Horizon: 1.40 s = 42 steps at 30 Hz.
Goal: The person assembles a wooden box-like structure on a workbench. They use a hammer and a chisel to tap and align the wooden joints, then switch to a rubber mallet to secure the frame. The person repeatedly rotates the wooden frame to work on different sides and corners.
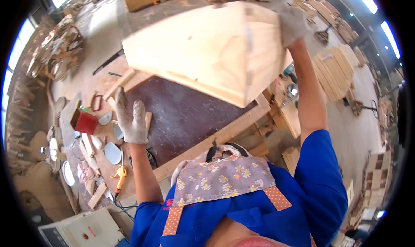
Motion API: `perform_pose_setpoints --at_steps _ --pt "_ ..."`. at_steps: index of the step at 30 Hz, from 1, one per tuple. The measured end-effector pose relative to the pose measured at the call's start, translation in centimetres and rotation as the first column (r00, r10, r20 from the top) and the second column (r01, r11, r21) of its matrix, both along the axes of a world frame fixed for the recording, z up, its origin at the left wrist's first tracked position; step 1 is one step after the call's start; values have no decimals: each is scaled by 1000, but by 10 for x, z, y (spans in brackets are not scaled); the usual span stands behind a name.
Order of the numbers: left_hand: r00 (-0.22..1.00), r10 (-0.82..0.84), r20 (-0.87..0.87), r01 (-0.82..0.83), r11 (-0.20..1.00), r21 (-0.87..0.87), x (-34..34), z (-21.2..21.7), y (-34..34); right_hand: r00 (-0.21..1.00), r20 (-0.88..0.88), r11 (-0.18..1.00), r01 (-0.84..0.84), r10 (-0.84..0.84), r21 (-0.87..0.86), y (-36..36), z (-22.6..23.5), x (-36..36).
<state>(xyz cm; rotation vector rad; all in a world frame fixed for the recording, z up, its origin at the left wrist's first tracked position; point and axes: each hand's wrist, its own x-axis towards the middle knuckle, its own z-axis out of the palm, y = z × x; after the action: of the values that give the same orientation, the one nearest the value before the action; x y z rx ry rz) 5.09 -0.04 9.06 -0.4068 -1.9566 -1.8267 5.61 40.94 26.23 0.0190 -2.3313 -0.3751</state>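
Observation:
A large pale wooden box [194, 52], with flat panels meeting at a corner, is tilted above the far part of the workbench and blurred by motion. My right hand [292, 26], in a grey work glove, grips its far right side; some of those fingers are smeared or hidden. My left hand [134, 125], gloved too, is raised over the left part of the bench with its fingers stretched and apart, holding nothing. Beneath the box lies the dark bench top [181, 117], framed by wooden strips [216, 140].
At the left stand a red container [85, 122], several grey discs such as one disc [113, 153], and a yellow glue gun [119, 178] with a cord. A pale cabinet [93, 229] is at the lower left. Stacked wooden panels [333, 72] occupy the floor at right.

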Motion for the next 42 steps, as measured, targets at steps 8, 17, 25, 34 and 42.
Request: perform_pose_setpoints --at_steps 8,17,25,34,42 --pt "854 -505 -121 477 855 -202 -25 161 67 703 284 660 -342 652 -669 -82 74 -99" --pt "908 -418 18 415 905 89 -13 147 120 560 -95 305 -575 823 -759 -63 76 -148" --pt "992 -113 -55 105 986 -127 -3 125 133 290 -204 -22 -526 935 -850 -26 13 -58" --pt "994 -103 -44 98 991 -91 -11 131 162 78 -322 -131 -804 944 -580 -23 -6 -61" --pt "980 15 -197 -29 997 -69 -70 131 152 373 -577 -682 284 726 -674 -68 22 -99"
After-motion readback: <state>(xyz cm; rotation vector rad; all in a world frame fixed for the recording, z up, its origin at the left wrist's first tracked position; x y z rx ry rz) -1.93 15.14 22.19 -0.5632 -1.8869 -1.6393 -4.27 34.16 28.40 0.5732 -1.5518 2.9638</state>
